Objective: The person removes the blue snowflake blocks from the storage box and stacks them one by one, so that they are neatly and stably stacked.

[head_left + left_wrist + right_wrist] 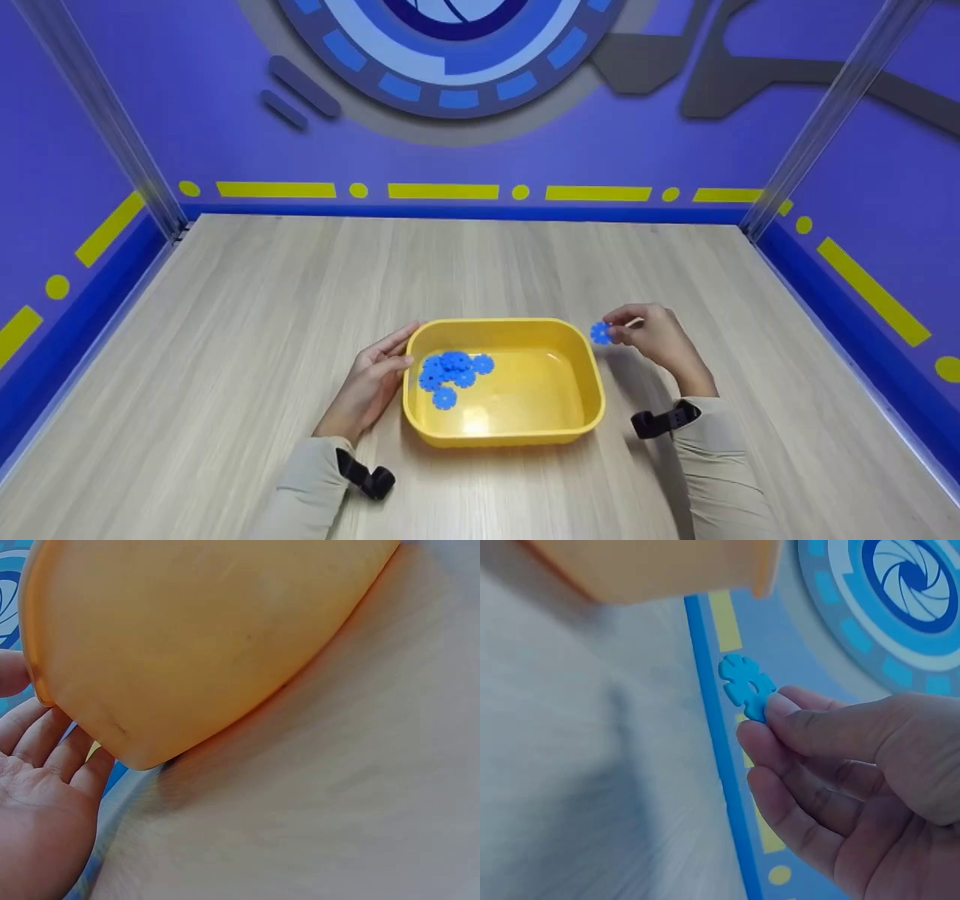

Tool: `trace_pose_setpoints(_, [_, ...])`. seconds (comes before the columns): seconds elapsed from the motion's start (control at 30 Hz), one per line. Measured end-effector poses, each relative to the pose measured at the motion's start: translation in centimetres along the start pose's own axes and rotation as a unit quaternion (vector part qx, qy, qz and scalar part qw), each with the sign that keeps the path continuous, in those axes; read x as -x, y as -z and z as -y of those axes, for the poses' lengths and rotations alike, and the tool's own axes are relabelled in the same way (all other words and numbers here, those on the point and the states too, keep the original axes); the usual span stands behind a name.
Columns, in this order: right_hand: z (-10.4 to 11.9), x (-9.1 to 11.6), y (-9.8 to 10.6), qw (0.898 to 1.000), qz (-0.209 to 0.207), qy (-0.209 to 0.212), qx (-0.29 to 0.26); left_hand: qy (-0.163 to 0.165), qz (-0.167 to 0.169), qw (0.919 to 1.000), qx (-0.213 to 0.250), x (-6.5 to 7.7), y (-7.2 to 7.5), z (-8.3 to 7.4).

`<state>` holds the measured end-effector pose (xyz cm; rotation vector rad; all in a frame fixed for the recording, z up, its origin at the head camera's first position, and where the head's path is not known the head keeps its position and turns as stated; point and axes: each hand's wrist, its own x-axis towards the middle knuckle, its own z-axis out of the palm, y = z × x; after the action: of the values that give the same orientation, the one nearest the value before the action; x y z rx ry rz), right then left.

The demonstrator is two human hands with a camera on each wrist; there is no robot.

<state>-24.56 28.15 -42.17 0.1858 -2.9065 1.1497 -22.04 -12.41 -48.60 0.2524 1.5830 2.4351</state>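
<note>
A yellow plastic tub [517, 433] stands on the table, with several blue notched plastic discs [445, 398] in its left part, some piled on each other. My left hand [369, 386] grips the tub's left end, thumb at the rim and fingers against the outer wall. The left wrist view shows that hand [45, 787] beside the tub's wall [195, 645]. Just outside the tub's right rim, my right hand [660, 341] pinches one blue notched disc [601, 333] between thumb and forefinger. Up close, this disc [739, 682] has slots around its edge and a hole in the middle.
The tub rests on a light wood-grain table [300, 300]. Purple panels with yellow dashes [442, 191] rise at its back and sides. Each wrist wears a black strap mount [664, 421] over a beige sleeve.
</note>
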Motion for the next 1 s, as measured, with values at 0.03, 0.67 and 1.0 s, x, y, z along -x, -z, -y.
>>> trace_pose_setpoints(0.03, [-0.2,0.1,0.0,1.0,0.0,-0.009,0.0,-0.001,0.001,1.0,-0.001,0.0,0.0,0.0])
trace_pose_setpoints(0.67, [-3.1,0.1,-0.5,0.998,0.024,-0.058,-0.008,0.003,-0.013,0.9999,0.009,-0.1,0.1,0.0])
trace_pose_setpoints(1.0, [-3.6,0.1,-0.7,0.995,0.026,-0.092,0.009,0.007,-0.008,0.9999,0.006,-0.1,0.0,0.0])
